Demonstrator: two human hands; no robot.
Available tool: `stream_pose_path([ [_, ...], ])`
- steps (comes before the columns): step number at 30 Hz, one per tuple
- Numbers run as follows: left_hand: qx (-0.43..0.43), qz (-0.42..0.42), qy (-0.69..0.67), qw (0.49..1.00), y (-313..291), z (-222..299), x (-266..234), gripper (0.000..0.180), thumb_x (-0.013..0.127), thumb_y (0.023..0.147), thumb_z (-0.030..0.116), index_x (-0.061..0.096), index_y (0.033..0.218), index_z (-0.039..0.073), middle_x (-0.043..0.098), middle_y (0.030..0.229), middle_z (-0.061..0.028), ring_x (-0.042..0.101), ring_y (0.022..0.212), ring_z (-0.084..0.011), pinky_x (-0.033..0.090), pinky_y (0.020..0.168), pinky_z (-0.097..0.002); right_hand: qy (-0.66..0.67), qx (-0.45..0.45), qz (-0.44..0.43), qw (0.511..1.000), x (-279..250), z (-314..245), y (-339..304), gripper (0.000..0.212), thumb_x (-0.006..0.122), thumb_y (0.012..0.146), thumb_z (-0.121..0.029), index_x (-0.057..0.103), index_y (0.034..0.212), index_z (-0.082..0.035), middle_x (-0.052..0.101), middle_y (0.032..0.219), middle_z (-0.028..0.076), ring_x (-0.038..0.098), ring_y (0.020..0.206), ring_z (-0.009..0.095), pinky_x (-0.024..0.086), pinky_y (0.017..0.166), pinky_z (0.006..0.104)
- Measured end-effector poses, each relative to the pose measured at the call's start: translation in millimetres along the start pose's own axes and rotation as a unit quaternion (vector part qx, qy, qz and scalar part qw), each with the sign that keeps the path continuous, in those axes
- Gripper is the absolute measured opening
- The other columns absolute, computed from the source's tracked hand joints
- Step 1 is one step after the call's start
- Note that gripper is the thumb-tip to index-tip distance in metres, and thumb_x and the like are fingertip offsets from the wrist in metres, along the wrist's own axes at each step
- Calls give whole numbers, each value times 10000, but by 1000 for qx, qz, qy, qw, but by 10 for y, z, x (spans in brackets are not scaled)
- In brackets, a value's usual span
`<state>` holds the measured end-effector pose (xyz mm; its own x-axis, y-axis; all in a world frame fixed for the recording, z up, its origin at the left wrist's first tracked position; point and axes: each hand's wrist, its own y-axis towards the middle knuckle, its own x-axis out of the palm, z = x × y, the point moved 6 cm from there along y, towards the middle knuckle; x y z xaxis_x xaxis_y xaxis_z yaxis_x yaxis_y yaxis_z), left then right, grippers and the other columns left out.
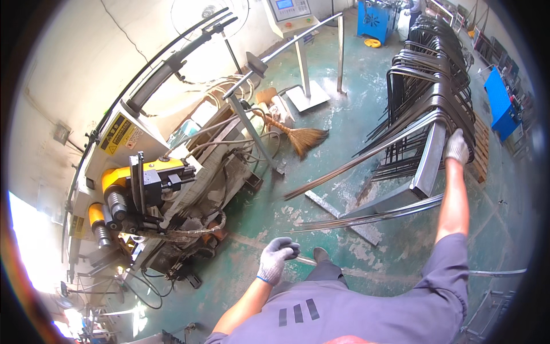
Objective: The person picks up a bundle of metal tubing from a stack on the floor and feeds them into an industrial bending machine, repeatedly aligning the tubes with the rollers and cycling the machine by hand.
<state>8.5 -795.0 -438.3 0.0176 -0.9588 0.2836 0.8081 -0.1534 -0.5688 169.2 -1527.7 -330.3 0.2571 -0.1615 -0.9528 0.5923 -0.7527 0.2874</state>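
My right arm is stretched out, and my right hand (456,148), in a pale work glove, lies at the bend of the bent metal tubes (438,104) on the near end of a long stack. Its fingers seem closed round a tube, though their tips are partly hidden. My left hand (278,261), also gloved, hangs in front of my body with curled fingers; nothing shows in it. Under the near tubes stands a grey metal rack (429,157) with a flat foot (364,232). More long tubes (372,214) lie low across this rack.
To the left is a bending machine with a yellow and black head (149,175) and loose cables. A straw broom (303,139) lies on the green floor beside a metal stand (306,97). A control panel (289,11) stands farther off. Blue machines (375,20) and a wooden pallet (480,149) are beyond.
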Motion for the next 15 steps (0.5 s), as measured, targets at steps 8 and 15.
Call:
stream_pose_path([
  [8, 28, 156, -38, 987, -187, -500, -725, 356, 572, 945, -40, 579, 1297, -91, 740, 1098, -231, 757, 942, -310, 639, 850, -398, -77, -68, 29, 994, -275, -511, 662, 394, 392, 1055, -285, 688, 1168, -51, 735, 1154, 264, 702, 1131, 458, 570, 942, 578],
  [15, 122, 400, -111, 902, -1774, -1099, -2233, 329, 607, 924, -7, 634, 1249, -53, 754, 1050, -161, 747, 920, -225, 615, 824, -347, 221, -269, 256, 902, 643, -831, -1824, 357, 589, 974, -380, 758, 1076, -82, 768, 1033, 204, 748, 929, 357, 572, 795, 503],
])
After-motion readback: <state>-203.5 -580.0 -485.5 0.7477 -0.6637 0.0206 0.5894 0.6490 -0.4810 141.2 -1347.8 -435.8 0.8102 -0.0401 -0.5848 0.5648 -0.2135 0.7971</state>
